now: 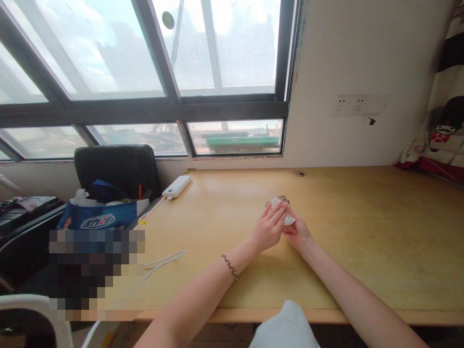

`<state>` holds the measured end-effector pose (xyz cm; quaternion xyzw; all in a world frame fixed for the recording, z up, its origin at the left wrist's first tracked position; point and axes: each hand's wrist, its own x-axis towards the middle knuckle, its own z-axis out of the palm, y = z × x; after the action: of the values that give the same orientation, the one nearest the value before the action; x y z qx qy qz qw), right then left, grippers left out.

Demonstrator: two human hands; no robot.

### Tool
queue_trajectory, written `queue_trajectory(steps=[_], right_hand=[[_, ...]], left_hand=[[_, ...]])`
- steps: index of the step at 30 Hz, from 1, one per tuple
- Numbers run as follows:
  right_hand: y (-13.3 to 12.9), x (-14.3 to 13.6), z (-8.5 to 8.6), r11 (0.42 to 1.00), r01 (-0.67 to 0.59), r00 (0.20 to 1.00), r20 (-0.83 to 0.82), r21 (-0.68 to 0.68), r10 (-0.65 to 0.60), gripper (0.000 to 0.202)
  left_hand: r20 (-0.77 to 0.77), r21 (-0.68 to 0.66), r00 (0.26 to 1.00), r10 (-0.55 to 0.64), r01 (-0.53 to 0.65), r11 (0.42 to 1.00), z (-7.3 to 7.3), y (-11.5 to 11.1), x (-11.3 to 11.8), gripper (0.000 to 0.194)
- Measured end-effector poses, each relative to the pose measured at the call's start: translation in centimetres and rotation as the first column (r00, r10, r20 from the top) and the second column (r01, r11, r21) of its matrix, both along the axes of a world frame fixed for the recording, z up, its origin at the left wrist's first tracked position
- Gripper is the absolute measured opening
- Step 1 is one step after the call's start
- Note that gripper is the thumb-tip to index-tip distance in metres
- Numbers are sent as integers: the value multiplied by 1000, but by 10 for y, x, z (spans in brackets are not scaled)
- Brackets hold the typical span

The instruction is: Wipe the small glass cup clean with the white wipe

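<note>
Nearest the camera, a grey cloth (286,324) lies at the desk (362,241) edge. Further in, the left hand (267,229) and right hand (297,233) meet mid-desk, fingers closed together on a small white wrapper (279,202). It seems a folding or unwrapping step; a firm pinch matters next.

Left hand (268,227) and right hand (296,233) pinch a small white wrapper (280,202) over the desk (362,232).
</note>
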<state>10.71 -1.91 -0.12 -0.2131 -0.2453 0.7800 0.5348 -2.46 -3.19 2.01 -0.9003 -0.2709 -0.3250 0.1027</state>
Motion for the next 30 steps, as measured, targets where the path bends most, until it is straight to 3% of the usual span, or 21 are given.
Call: queue_trajectory(steps=[3,8,12,15,18,20,22,26,30], right_hand=[[-2,-2,5,997,48,999,-25,60,-46,15],[-6,-2,4,971,53,984,155,232,-91,4],[-9,-1,4,954,-63,942,334,295,-41,14],[-10,-1,5,943,-148,915,402,299,16,27],[-11,-1,7,947,-121,926,379,298,-1,27],[-11,0,9,953,-73,939,342,295,-34,25],[-10,2,10,958,-25,949,308,285,-67,23],[-8,6,10,963,18,950,295,268,-100,21],[-7,8,8,964,30,945,308,265,-114,21]], left_hand=[[51,-5,999,-9,9,1000,5,-3,-2,46],[223,-113,974,-40,67,991,14,-11,-2,42],[468,-295,884,-6,162,942,21,-11,-1,34],[649,-500,747,147,273,822,22,0,-5,32],[721,-652,606,336,429,625,20,16,-14,35],[750,-659,527,399,556,506,18,25,-20,35],[786,-610,442,433,670,423,16,29,-23,34],[798,-533,318,512,769,352,12,30,-22,45],[779,-564,335,531,743,359,8,31,-19,39]])
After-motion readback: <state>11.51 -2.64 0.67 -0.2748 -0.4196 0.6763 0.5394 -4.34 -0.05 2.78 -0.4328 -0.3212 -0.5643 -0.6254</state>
